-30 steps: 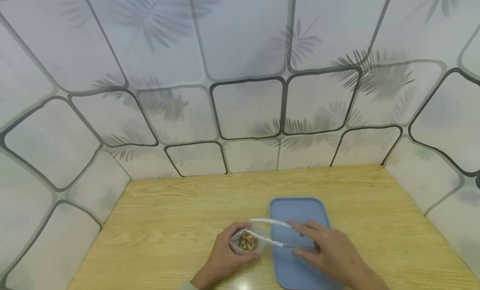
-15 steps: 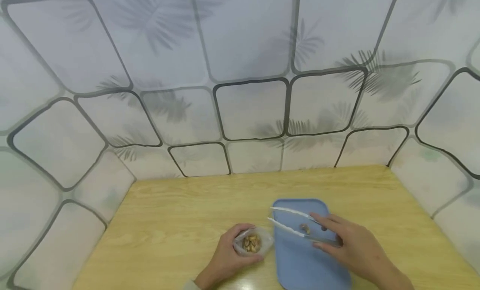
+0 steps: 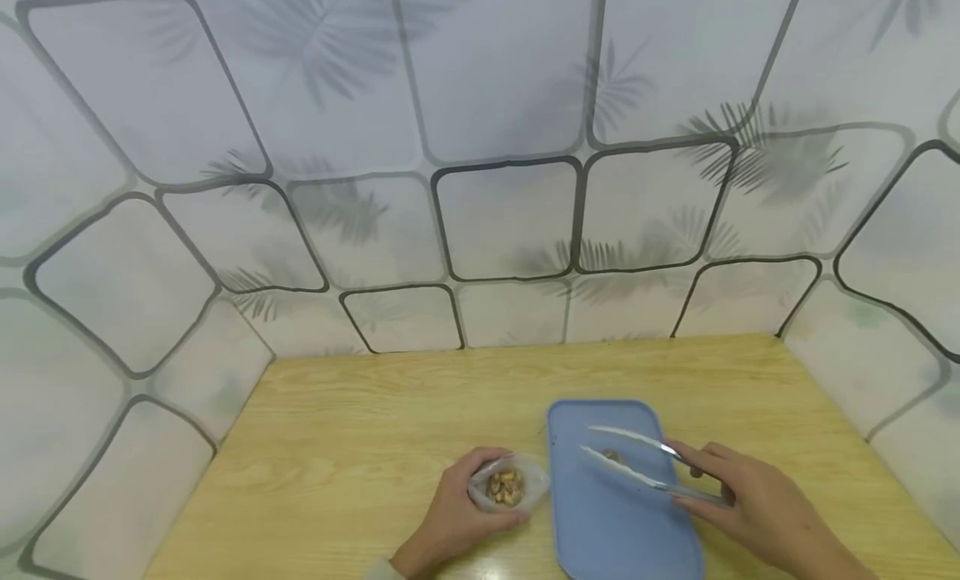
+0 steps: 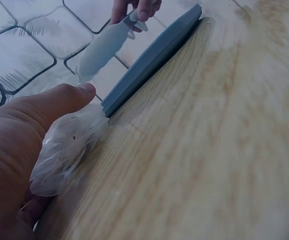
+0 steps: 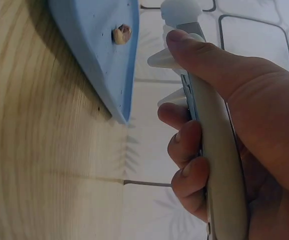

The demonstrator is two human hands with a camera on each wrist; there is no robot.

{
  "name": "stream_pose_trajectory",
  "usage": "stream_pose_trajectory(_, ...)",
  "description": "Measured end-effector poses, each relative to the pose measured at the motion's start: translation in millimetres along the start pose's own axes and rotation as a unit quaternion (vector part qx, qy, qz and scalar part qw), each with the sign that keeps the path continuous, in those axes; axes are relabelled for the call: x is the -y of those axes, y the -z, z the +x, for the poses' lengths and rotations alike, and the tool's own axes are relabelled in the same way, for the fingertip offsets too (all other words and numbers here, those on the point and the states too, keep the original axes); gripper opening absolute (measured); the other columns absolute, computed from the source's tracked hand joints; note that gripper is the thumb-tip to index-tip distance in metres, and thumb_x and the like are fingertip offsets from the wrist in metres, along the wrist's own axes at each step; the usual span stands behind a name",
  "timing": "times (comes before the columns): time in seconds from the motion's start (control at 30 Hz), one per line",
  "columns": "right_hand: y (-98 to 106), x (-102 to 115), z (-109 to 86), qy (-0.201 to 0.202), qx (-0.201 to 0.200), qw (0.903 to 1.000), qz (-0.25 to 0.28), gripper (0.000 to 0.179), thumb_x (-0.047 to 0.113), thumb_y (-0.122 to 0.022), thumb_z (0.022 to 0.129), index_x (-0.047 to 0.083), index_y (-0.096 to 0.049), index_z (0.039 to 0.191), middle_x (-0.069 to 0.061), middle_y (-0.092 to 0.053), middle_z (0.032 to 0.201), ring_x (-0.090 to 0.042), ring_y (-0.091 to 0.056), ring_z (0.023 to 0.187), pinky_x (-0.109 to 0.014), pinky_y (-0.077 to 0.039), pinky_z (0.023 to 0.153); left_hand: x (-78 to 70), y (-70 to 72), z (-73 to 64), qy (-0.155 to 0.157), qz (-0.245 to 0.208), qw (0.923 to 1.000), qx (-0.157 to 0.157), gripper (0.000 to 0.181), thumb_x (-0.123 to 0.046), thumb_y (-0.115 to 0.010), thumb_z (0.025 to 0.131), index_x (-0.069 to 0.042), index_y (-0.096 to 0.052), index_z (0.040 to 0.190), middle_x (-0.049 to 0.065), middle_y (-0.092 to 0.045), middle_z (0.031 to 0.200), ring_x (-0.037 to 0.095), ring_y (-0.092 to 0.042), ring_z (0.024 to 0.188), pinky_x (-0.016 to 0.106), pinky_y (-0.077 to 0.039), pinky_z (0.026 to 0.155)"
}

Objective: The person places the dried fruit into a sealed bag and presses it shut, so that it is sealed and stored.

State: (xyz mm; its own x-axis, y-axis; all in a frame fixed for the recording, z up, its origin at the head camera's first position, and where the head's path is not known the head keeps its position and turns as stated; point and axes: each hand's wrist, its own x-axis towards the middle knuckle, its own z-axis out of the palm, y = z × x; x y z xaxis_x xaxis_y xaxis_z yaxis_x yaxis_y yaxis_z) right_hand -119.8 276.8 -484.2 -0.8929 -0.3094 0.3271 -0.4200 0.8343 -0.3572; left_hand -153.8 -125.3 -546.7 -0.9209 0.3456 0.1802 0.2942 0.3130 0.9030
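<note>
My left hand [image 3: 457,509] holds a clear plastic bag [image 3: 536,482] upright on the table, its mouth facing up. Inside lie several small brown-yellow pieces [image 3: 506,487] that look like nuts. In the left wrist view, the thumb and fingers curve round the crumpled bag [image 4: 67,150]. My right hand [image 3: 761,505] grips tongs [image 3: 630,436] with white tips, their arms spread over the blue tray [image 3: 618,530]. One brown, nut-like piece [image 5: 122,34] lies on the tray; the tongs partly cover it in the head view. Nothing sits between the tong tips.
The wood-grain table [image 3: 375,447] extends around the tray and bag. Patterned walls [image 3: 495,222] stand at its back and both sides. The tray's raised rim [image 3: 552,497] is just right of the bag.
My right hand has drawn the tongs rightward, from above the bag to above the tray. The piece on the tray has come into view. The left hand stays round the bag.
</note>
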Motion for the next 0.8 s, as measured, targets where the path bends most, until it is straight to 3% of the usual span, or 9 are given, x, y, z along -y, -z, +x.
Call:
stream_pose_trajectory(0.2,3.0,-9.0,-10.7,-0.006,0.018,0.9996,-0.021,0.062,0.039,-0.096,0.080,0.017,-0.077,0.135,0.021,-0.064,0.091,0.011,-0.037,0.068,-0.020,-0.036,0.057,1.8,-1.1,-0.4,0.009,-0.003,0.9999,0.002,0.068,-0.030,-0.101,0.079,-0.028,-0.068,0.138,-0.004,-0.075,0.132,0.011,-0.067,0.115,0.026,-0.051,0.100)
stream_pose_trajectory(0.47,7.6,-12.4,-12.2,-0.077,0.100,0.9909,-0.047,0.067,0.052,-0.089,0.086,0.020,-0.073,0.142,0.018,-0.066,0.097,0.008,-0.045,0.074,-0.024,-0.043,0.063,2.4,-1.6,0.2,-0.003,-0.001,1.0000,-0.002,0.068,-0.029,-0.101,0.079,-0.028,-0.068,0.138,-0.004,-0.075,0.132,0.011,-0.068,0.115,0.026,-0.051,0.100)
stream_pose_trajectory(0.8,10.6,-12.6,-11.7,-0.098,0.122,0.9846,-0.078,0.067,0.052,-0.090,0.085,0.023,-0.073,0.143,0.018,-0.065,0.095,0.007,-0.045,0.073,-0.025,-0.044,0.062,-1.5,-1.1,0.3,-0.004,-0.003,1.0000,-0.001,0.070,-0.029,-0.102,0.078,-0.026,-0.068,0.139,-0.004,-0.075,0.133,0.011,-0.068,0.116,0.026,-0.051,0.102)
